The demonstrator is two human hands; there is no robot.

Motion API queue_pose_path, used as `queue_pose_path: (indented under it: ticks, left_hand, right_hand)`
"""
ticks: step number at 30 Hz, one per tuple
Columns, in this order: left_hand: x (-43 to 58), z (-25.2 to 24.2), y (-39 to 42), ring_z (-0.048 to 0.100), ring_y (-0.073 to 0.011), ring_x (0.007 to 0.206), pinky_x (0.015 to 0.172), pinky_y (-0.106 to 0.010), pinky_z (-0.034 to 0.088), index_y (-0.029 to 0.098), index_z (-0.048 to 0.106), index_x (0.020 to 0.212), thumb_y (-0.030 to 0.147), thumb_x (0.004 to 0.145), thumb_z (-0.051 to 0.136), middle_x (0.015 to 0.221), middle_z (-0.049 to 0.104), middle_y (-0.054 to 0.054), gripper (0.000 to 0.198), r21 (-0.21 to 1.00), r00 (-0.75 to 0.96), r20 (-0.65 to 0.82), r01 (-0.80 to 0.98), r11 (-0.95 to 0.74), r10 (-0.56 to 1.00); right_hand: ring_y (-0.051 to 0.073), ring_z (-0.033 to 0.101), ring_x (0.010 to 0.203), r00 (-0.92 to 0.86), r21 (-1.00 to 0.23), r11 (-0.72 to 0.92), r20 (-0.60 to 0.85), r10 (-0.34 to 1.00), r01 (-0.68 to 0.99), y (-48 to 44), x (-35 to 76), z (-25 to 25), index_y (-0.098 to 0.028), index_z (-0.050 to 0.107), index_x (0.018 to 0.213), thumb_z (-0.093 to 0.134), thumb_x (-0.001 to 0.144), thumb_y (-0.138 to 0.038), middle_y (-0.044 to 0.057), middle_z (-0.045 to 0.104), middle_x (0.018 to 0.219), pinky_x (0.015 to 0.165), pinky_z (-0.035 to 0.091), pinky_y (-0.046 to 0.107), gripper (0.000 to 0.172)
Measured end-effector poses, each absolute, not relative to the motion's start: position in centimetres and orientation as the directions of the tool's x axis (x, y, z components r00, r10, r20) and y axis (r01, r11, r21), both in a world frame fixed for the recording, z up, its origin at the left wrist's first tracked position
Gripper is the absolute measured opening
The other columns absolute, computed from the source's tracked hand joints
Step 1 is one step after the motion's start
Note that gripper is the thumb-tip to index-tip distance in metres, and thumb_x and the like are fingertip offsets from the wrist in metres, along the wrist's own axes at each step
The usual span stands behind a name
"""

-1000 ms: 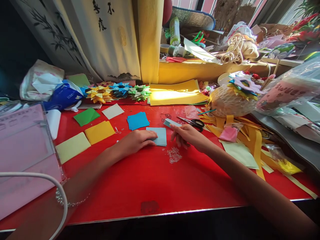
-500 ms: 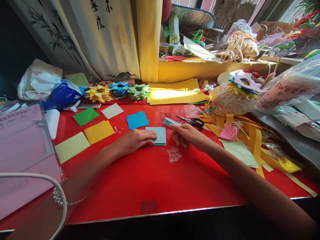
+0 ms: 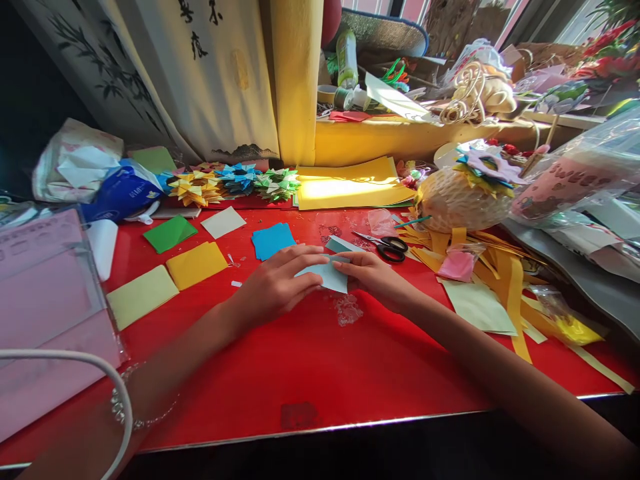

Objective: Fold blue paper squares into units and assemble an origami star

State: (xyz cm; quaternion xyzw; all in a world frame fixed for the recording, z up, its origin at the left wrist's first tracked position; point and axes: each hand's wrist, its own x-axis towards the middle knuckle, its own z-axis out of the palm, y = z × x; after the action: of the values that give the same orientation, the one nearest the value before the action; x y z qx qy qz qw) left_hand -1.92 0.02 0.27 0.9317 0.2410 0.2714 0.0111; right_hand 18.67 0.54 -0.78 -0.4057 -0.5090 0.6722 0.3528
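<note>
A light blue sheet of paper (image 3: 334, 277) is held up between my hands, over the middle of the red table. My left hand (image 3: 285, 279) has its left side between fingers and thumb. At the right edge, my right hand (image 3: 376, 275) pinches the paper; some of its fingers are hidden behind. Just beyond lies a folded light blue paper piece (image 3: 343, 245). Black-handled scissors (image 3: 393, 249) rest past my right hand, blades pointing left. A stack of blue paper squares (image 3: 273, 240) lies beyond my left hand.
On the left are green (image 3: 170, 233), yellow (image 3: 197, 265), pale yellow (image 3: 143, 297) and white paper (image 3: 223, 222). Folded paper stars (image 3: 197, 188) line the back. Yellow paper strips (image 3: 516, 293) and a woven ball (image 3: 463, 200) stand right. A white cable (image 3: 123, 393) crosses the lower left.
The light blue paper has come up off the table into both hands. My right hand has moved onto its edge. A small white scrap now shows left of my left hand.
</note>
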Motion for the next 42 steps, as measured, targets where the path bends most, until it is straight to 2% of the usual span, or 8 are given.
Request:
queue_pose_path:
  ticks: [3, 6, 9, 12, 19, 30, 42]
  left_hand:
    - [-1.4, 0.3, 0.0, 0.045, -0.0215, 0.118, 0.095, -0.038, 0.041, 0.019, 0.059, 0.082, 0.024, 0.085, 0.047, 0.124, 0.052, -0.008, 0.013, 0.33, 0.624, 0.502, 0.501, -0.8, 0.599]
    - [-1.1, 0.0, 0.2, 0.056, -0.0158, 0.1, 0.083, -0.029, 0.046, 0.019, 0.056, 0.082, 0.026, 0.086, 0.047, 0.112, 0.057, -0.007, 0.013, 0.477, 0.537, 0.479, 0.505, -0.719, 0.695]
    - [-1.0, -0.1, 0.1, 0.057, -0.0124, 0.087, 0.077, -0.024, 0.045, 0.018, 0.056, 0.083, 0.027, 0.086, 0.047, 0.096, 0.06, -0.004, 0.013, 0.489, 0.506, 0.483, 0.521, -0.7, 0.715]
    - [-0.8, 0.1, -0.2, 0.057, -0.0119, 0.082, 0.073, -0.022, 0.044, 0.019, 0.057, 0.088, 0.03, 0.086, 0.048, 0.09, 0.06, -0.002, 0.015, 0.523, 0.45, 0.461, 0.559, -0.644, 0.765]
    - [-0.6, 0.9, -0.6, 0.059, -0.0154, 0.089, 0.073, -0.025, 0.049, 0.022, 0.053, 0.108, 0.039, 0.078, 0.057, 0.105, 0.06, -0.003, 0.034, 0.734, 0.395, 0.302, 0.485, -0.476, 0.868]
    - [-0.6, 0.4, -0.5, 0.061, -0.0152, 0.082, 0.068, -0.025, 0.05, 0.021, 0.055, 0.103, 0.035, 0.08, 0.055, 0.099, 0.064, -0.003, 0.027, 0.777, 0.36, 0.287, 0.455, -0.435, 0.888]
    - [-0.3, 0.0, -0.7, 0.061, -0.0153, 0.083, 0.068, -0.026, 0.051, 0.021, 0.055, 0.101, 0.034, 0.08, 0.054, 0.097, 0.063, -0.003, 0.025, 0.77, 0.366, 0.314, 0.442, -0.46, 0.876]
  right_hand:
    - [0.011, 0.063, 0.067, -0.478, -0.984, -0.171, -0.128, 0.869, -0.047, 0.2, 18.5, -0.5, -0.014, 0.062, 0.093, 0.058, 0.078, -0.031, 0.004, 0.065, 0.082, 0.062, 0.053, 0.022, 0.024]
    - [0.015, 0.066, 0.073, -0.517, -0.973, -0.203, -0.121, 0.848, -0.106, -0.1, 18.2, -0.3, -0.015, 0.06, 0.099, 0.053, 0.081, -0.038, 0.006, 0.065, 0.091, 0.068, 0.054, 0.027, 0.03]
    - [0.017, 0.066, 0.079, -0.52, -0.956, -0.224, -0.097, 0.849, -0.188, -0.3, 17.9, -0.3, -0.015, 0.06, 0.1, 0.046, 0.083, -0.046, 0.008, 0.065, 0.093, 0.071, 0.055, 0.029, 0.038]
    - [0.016, 0.066, 0.081, -0.529, -0.974, -0.154, -0.044, 0.847, -0.165, -0.5, 17.8, -0.3, -0.015, 0.061, 0.096, 0.057, 0.078, -0.04, 0.007, 0.065, 0.094, 0.072, 0.054, 0.027, 0.031]
    - [0.015, 0.066, 0.072, -0.398, -0.988, -0.091, -0.035, 0.917, -0.123, -0.7, 17.7, -0.3, -0.012, 0.06, 0.09, 0.059, 0.077, -0.035, 0.005, 0.066, 0.081, 0.067, 0.054, 0.028, 0.026]
    - [0.016, 0.066, 0.07, -0.338, -0.995, -0.056, -0.023, 0.941, -0.088, -1.0, 17.4, 0.4, -0.011, 0.062, 0.086, 0.063, 0.072, -0.035, 0.005, 0.067, 0.077, 0.068, 0.055, 0.03, 0.027]
    - [0.014, 0.066, 0.06, -0.285, -0.993, -0.047, -0.015, 0.958, -0.108, -1.1, 17.4, -0.2, -0.012, 0.062, 0.079, 0.065, 0.071, -0.035, 0.003, 0.067, 0.068, 0.06, 0.055, 0.027, 0.024]
